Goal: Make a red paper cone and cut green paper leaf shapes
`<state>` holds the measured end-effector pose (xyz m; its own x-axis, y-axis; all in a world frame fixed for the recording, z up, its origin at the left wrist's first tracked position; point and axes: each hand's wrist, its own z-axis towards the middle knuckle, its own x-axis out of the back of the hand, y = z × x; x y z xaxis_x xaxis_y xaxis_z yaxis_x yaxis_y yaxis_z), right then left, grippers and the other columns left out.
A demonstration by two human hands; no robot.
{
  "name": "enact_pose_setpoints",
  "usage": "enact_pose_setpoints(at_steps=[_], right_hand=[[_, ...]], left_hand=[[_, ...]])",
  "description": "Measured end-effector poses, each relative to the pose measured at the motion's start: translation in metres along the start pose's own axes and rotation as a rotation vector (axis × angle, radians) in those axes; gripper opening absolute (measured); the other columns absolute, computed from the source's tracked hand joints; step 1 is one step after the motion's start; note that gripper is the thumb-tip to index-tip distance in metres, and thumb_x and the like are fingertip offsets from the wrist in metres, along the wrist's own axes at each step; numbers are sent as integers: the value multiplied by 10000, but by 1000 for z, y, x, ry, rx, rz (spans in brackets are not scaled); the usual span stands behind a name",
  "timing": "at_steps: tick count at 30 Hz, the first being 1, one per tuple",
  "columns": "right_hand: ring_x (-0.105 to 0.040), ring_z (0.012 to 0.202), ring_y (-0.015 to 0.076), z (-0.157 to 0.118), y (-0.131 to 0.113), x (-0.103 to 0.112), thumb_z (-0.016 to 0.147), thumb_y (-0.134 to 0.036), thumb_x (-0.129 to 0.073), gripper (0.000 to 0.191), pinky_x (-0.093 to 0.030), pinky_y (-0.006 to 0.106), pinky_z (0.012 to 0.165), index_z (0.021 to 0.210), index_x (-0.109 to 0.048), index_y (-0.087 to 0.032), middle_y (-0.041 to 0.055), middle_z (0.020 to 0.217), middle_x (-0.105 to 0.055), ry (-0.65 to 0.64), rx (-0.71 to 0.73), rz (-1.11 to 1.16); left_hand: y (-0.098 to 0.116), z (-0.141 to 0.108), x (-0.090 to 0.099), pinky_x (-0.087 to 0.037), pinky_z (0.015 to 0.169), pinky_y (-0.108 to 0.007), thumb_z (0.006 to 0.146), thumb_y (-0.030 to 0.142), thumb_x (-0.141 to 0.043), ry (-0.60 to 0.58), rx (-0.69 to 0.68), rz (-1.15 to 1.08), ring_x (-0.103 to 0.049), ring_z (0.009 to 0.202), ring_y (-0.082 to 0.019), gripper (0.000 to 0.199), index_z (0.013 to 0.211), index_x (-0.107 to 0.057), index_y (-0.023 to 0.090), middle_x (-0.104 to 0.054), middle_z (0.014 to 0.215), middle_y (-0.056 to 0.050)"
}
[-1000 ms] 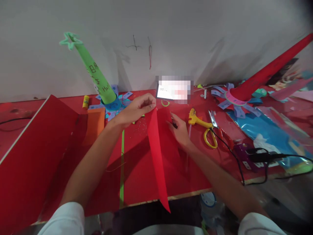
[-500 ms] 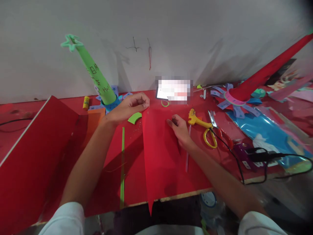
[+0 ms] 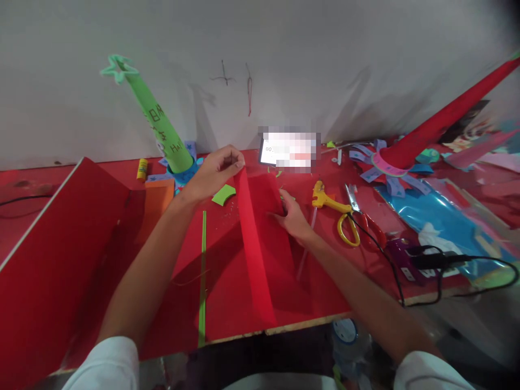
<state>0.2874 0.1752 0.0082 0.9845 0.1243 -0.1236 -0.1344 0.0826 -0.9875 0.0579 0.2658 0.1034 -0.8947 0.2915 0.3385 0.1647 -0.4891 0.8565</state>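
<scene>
A sheet of red paper stands bent lengthwise above the table between my hands. Thumb and fingers of my left hand pinch its far upper corner. At the sheet's right side is my right hand, its thumb against the paper and its fingers round the edge, partly hidden. A piece of curved green paper lies by my left hand. Just right of my right hand rests a yellow glue gun, with scissors beside it.
A green paper cone with a star top stands back left, a red cone back right. A large red board is propped at left. A lit phone, a purple box and black cables are about.
The red paper has turned into a narrower bent shape, its near end swinging right and up. My right hand has shifted slightly left with its fingers spread more; my left keeps its pinch.
</scene>
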Motion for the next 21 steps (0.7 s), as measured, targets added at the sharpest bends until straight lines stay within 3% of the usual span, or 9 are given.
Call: enact_pose_setpoints(at_steps=[6, 12, 16, 21], right_hand=[[-705, 1249, 280, 2, 9, 13, 873, -416, -755, 546, -595, 465, 1052, 1382, -614, -277, 86, 1396, -722, 85, 30, -62], [-644, 1377, 266, 0, 11, 17, 974, -324, -606, 494, -484, 495, 1206, 1463, -649, -270, 93, 1479, -687, 153, 252, -395], [-684, 1302, 258, -9, 7, 12, 987, -172, -493, 556, -540, 464, 1135, 1507, -637, -304, 83, 1405, -729, 89, 372, -702], [-720, 1028, 225, -15, 7, 8, 979, -96, -418, 643, -606, 381, 948, 1552, -603, -321, 82, 1119, -747, 51, 404, -964]], left_hand=[[2, -1, 4, -447, 676, -290, 958, 524, -725, -27, 37, 18, -573, 767, -155, 335, 908, -629, 207, -626, 846, -30], [10, -6, -4, -452, 805, -310, 990, 458, -639, -180, 64, 101, -576, 868, -169, 262, 919, -587, 211, -627, 944, -37], [22, -9, -9, -451, 836, -312, 1007, 381, -574, -325, 81, 224, -541, 869, -171, 193, 910, -542, 218, -579, 939, -22], [28, -9, -11, -452, 844, -325, 994, 322, -547, -357, 89, 292, -532, 879, -180, 128, 918, -529, 221, -574, 934, -22]])
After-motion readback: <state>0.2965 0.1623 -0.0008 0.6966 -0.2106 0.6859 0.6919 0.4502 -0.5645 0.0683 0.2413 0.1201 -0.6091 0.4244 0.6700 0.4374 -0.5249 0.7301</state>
